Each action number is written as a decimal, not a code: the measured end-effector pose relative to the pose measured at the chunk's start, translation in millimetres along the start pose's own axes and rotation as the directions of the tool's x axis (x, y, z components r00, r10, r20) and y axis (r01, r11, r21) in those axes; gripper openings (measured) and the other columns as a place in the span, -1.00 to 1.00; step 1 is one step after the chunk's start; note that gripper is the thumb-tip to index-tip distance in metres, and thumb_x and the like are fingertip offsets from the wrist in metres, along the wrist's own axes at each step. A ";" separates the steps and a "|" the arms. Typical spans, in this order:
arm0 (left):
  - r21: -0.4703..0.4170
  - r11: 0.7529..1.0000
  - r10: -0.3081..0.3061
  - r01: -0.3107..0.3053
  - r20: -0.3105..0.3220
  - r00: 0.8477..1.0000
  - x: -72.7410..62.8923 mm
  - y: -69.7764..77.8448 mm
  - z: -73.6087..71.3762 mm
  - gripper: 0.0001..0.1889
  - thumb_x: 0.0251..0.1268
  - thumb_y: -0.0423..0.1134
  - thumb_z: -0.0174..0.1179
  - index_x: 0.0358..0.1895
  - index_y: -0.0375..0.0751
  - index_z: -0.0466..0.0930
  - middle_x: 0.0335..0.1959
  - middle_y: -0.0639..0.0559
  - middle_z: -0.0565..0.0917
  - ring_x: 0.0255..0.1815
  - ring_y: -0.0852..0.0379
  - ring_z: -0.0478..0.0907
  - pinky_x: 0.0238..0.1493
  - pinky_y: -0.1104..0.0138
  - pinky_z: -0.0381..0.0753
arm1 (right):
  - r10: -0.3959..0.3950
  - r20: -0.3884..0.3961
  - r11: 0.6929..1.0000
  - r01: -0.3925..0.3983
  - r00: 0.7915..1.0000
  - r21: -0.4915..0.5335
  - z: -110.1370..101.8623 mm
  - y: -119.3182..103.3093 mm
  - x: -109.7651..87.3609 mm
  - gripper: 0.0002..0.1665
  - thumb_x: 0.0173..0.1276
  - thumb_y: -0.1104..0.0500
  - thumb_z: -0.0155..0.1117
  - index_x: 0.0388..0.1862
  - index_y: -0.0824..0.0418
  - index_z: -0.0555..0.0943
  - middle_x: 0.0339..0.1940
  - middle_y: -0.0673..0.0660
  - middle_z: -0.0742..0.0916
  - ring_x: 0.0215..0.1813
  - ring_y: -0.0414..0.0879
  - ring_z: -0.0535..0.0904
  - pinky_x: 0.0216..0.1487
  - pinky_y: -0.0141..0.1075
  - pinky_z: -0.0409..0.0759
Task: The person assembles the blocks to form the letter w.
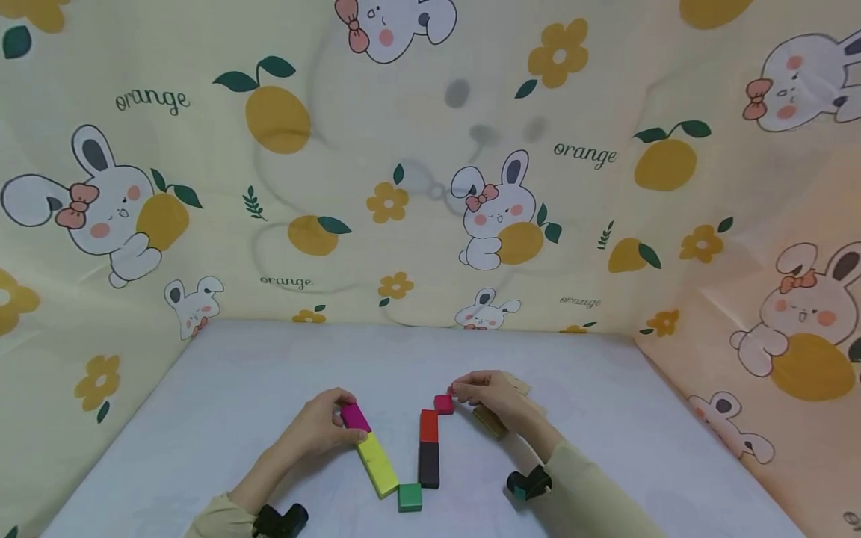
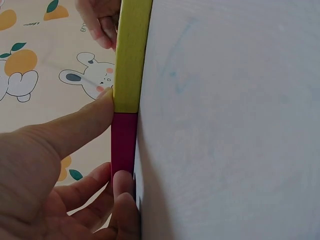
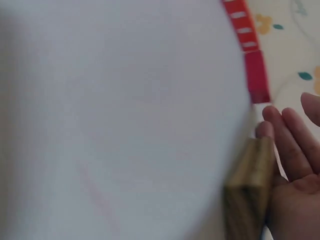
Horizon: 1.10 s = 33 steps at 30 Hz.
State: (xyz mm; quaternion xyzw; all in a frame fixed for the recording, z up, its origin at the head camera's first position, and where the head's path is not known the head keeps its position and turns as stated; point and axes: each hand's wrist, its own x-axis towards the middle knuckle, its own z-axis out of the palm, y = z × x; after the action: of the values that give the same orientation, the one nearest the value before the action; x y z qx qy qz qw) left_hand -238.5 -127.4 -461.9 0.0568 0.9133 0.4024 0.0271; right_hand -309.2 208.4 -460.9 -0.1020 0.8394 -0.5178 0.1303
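Observation:
My left hand [image 1: 321, 424] holds a magenta block [image 1: 356, 418] at the far end of a yellow block [image 1: 378, 465]. The left wrist view shows the fingertips round the magenta block [image 2: 123, 142] and the thumb on the yellow block [image 2: 132, 60] by the joint. Past the yellow block's near end lies a green block [image 1: 409, 498]. To its right, a black block [image 1: 428, 465] and a red block [image 1: 428, 426] make a second line. My right hand [image 1: 494, 397] is at a small crimson block [image 1: 443, 405], its fingertips right by the block's end in the right wrist view.
Beneath and beside the right hand lie wooden blocks [image 1: 489, 422], one also large in the right wrist view. The white table [image 1: 269, 373] meets a patterned cloth [image 1: 417, 246] at the back and sides. Black wrist cameras [image 1: 529, 483] sit by both sleeves.

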 end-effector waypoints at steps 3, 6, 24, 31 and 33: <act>0.000 1.000 -0.014 0.014 -0.006 1.000 -0.6 -0.4 -1.5 -0.35 -0.11 -0.14 0.60 0.09 -0.28 0.54 -0.16 0.00 0.56 -0.30 0.11 0.47 -0.26 0.27 0.57 | -0.052 0.012 0.999 0.052 0.999 0.007 -7.9 -5.5 -1.9 -0.65 0.43 -0.03 0.27 0.04 0.14 0.68 -0.01 0.13 0.73 -0.01 0.02 0.60 0.02 -0.15 0.53; -0.009 1.000 -0.006 0.006 -0.004 1.000 0.1 -0.3 -1.9 -0.34 -0.11 -0.13 0.60 0.10 -0.28 0.54 -0.15 0.00 0.56 -0.29 0.11 0.46 -0.26 0.27 0.57 | -0.109 0.015 0.993 0.110 0.994 -0.049 -21.1 -9.6 -10.3 -0.72 0.42 0.03 0.29 0.03 0.11 0.69 0.03 0.15 0.71 0.03 0.01 0.58 0.05 -0.13 0.51; -0.030 0.999 -0.016 0.017 0.013 1.000 1.6 -0.8 2.1 -0.36 -0.11 -0.15 0.60 0.09 -0.26 0.54 -0.17 0.02 0.56 -0.29 0.11 0.47 -0.26 0.27 0.57 | -0.196 0.185 0.964 0.224 0.963 -0.145 -55.3 15.8 -40.3 -0.43 0.10 0.22 0.58 0.15 0.10 0.66 0.11 0.01 0.68 0.22 0.08 0.47 0.27 0.12 0.34; -0.020 1.000 -0.013 0.013 0.005 1.000 -0.6 -1.4 -0.5 -0.35 -0.10 -0.15 0.60 0.10 -0.26 0.53 -0.16 0.01 0.56 -0.29 0.11 0.47 -0.27 0.27 0.57 | -0.190 0.220 0.964 0.224 0.957 -0.141 -55.4 22.1 -36.3 -0.32 0.07 0.23 0.60 0.22 0.10 0.59 0.16 0.03 0.64 0.21 0.06 0.47 0.28 0.11 0.33; -0.019 1.000 -0.018 0.018 0.004 1.000 -0.3 -1.0 0.0 -0.35 -0.11 -0.15 0.60 0.10 -0.26 0.54 -0.16 0.01 0.56 -0.29 0.11 0.47 -0.27 0.27 0.57 | -0.194 0.228 0.961 0.231 0.954 -0.151 -55.6 23.3 -35.9 -0.30 0.07 0.22 0.60 0.23 0.11 0.59 0.16 0.04 0.64 0.19 0.06 0.48 0.27 0.12 0.33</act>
State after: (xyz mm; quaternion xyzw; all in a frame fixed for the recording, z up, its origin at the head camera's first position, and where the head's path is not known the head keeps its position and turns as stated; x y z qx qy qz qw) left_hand -238.3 -128.1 -462.6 0.0493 0.9098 0.4108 0.0330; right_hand -294.2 276.5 -453.8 -0.2574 0.8473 -0.4388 0.1525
